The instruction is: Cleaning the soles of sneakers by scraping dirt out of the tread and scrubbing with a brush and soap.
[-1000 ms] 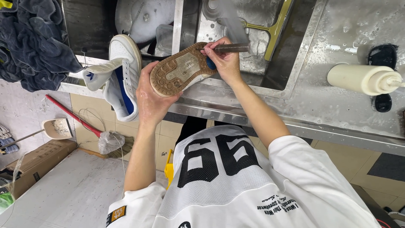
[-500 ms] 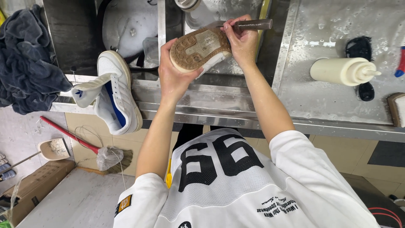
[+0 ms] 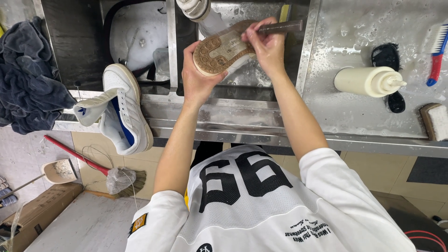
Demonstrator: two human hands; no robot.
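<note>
Clearly light but wet and slick, the sneaker (image 3: pixel 223 52) sits sole-up over the sink (image 3: pixel 261 81), so I'd cup its heel as my left hand (image 3: pixel 198 77) does, my right hand (image 3: pixel 266 44) pinching the brush (image 3: pixel 280 26).

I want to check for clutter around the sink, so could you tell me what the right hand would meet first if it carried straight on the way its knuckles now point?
The right hand, gripping a dark brush handle, already presses against the tan sole of the upturned shoe held by the left hand. That sole is first; depth beyond it is unclear.
</note>
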